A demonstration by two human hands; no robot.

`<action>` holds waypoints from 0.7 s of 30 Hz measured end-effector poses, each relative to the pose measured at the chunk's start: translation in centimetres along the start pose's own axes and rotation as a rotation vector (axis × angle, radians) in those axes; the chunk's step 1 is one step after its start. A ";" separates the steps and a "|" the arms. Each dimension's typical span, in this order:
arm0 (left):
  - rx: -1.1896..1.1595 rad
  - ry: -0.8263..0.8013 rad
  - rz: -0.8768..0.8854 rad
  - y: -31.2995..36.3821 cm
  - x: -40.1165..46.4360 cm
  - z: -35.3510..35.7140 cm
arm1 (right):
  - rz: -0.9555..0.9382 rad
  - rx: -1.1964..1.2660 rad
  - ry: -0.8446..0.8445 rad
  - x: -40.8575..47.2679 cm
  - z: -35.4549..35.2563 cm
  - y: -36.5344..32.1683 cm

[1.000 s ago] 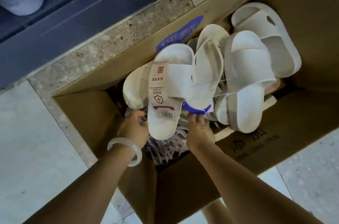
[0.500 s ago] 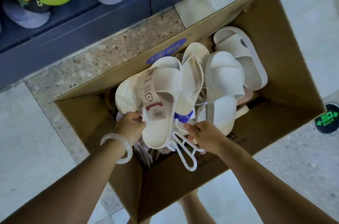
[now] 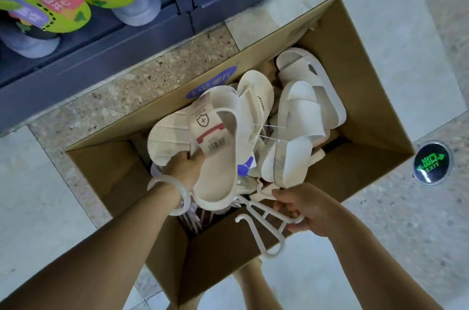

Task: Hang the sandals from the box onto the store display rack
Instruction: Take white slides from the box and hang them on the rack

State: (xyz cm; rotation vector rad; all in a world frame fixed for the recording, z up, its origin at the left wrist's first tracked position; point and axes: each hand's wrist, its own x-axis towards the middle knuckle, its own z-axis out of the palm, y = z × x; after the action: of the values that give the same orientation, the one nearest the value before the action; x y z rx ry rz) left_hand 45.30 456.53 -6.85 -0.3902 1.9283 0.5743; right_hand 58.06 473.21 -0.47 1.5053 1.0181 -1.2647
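Two hands work at the near end of the cardboard box [image 3: 365, 96]: the right hand [image 3: 303, 209] curls round a white plastic hanger [image 3: 264, 228] over the near edge, the left hand [image 3: 186, 166] grips a tagged cream sandal [image 3: 223, 147] lifted above the pile. More pale sandals [image 3: 307, 104] fill the box toward its far right corner — none hung yet. Beyond the far edge stands the display rack [image 3: 101, 55] — most of the job remains, I judge.

One head-worn view looks steeply down, close over the cardboard box [image 3: 360, 96]; display rack [image 3: 101, 60] crosses the upper left.
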 end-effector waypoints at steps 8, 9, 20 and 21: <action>0.203 0.070 -0.003 0.8 0.6 -1.7 | 0.019 0.220 0.082 1.5 0.5 -0.7; 0.202 0.075 0.006 0.8 0.7 -1.7 | 0.019 0.241 0.095 1.5 1.1 -0.4; 0.199 0.118 0.052 1.1 0.6 -1.4 | 0.059 0.084 -0.094 4.2 4.8 0.9; 0.192 0.139 0.068 1.0 0.7 -1.2 | 0.015 0.036 -0.078 4.7 5.1 0.2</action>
State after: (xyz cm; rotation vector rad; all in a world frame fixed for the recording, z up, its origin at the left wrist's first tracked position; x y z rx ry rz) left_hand 43.62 456.71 -6.84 -0.2481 2.1157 0.4094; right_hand 57.58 468.45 -5.45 1.4767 0.9355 -1.3273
